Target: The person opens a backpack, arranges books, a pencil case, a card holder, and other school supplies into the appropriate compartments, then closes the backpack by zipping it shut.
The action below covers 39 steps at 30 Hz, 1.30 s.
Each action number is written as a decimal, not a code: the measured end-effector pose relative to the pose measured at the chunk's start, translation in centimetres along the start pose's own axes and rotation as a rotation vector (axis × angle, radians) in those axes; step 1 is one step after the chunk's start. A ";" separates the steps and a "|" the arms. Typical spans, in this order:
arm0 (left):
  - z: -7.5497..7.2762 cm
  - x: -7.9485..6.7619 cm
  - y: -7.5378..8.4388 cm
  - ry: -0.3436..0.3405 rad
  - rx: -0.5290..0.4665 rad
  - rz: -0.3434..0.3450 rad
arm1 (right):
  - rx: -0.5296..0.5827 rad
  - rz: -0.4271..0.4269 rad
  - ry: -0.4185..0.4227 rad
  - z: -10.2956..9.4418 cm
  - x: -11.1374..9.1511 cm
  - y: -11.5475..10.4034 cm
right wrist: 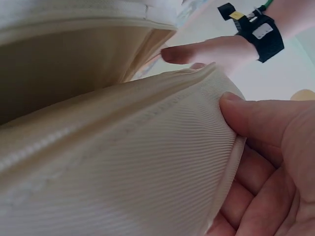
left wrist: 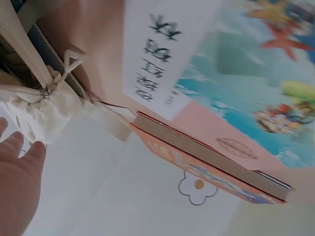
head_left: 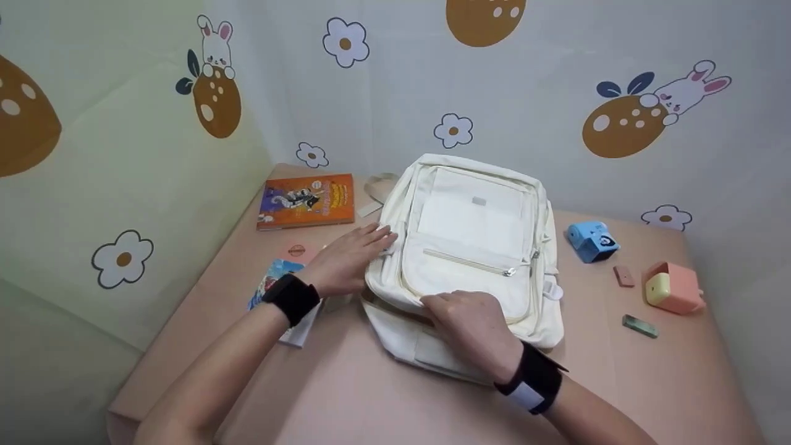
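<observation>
A cream backpack (head_left: 473, 216) lies on the table, its zipped front facing up and an opening gaping along its near edge. My right hand (head_left: 473, 324) pinches the fabric at that edge. In the right wrist view, thumb and fingers grip the ribbed cream panel (right wrist: 147, 152) beside the dark gap. My left hand (head_left: 346, 262) rests against the backpack's left side with its fingers nearly straight. The left wrist view shows those fingers (left wrist: 34, 156) extended near the bag's drawstring part (left wrist: 49, 105). What is inside the backpack is hidden.
An orange book (head_left: 307, 201) lies at the back left. Blue-covered booklets (head_left: 272, 279) are partly under the left arm. To the right are a blue pencil sharpener (head_left: 593, 241), a pink one (head_left: 673, 289), a pink eraser (head_left: 624, 276) and a small green block (head_left: 639, 326).
</observation>
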<state>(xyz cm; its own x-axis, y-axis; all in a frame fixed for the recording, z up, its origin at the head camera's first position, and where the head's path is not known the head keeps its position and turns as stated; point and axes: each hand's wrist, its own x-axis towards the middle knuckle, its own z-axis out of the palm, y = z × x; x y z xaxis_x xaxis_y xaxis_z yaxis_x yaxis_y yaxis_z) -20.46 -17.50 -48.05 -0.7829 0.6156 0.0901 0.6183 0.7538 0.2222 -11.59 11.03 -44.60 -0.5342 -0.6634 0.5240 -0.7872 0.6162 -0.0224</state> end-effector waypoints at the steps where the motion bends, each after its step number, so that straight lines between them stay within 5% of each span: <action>1: 0.1 0.4 0.1 0.005 0.003 0.012 | -0.005 0.000 0.003 -0.1 0.0 0.0; 8: 1.4 1.7 0.6 0.025 -0.117 0.057 | 0.017 0.031 -0.010 -0.5 -0.2 0.1; 17: 1.8 2.5 0.8 0.062 -0.263 0.011 | 0.145 0.057 0.046 -1.9 -2.0 3.0; 23: 1.6 3.0 0.7 0.099 -0.347 0.012 | 0.139 0.238 0.097 -4.0 -6.8 9.4; 29: 1.6 3.4 0.5 0.169 -0.455 -0.012 | 0.017 0.349 -0.089 -3.9 -14.0 15.6; 32: 1.3 3.6 0.4 0.202 -0.520 -0.037 | 0.050 0.370 -0.152 -3.1 -15.8 16.9; 39: 0.2 4.2 0.3 0.205 -0.666 -0.130 | 0.154 0.388 -0.135 -1.1 -13.4 18.9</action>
<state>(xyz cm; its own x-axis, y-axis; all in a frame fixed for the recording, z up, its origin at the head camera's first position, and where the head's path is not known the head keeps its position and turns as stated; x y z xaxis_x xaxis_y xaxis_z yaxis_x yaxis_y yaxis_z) -23.55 -14.58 -47.79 -0.8851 0.4251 0.1894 0.3969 0.4773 0.7840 -18.94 32.05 -51.12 -0.8269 -0.4508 0.3360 -0.5514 0.7670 -0.3280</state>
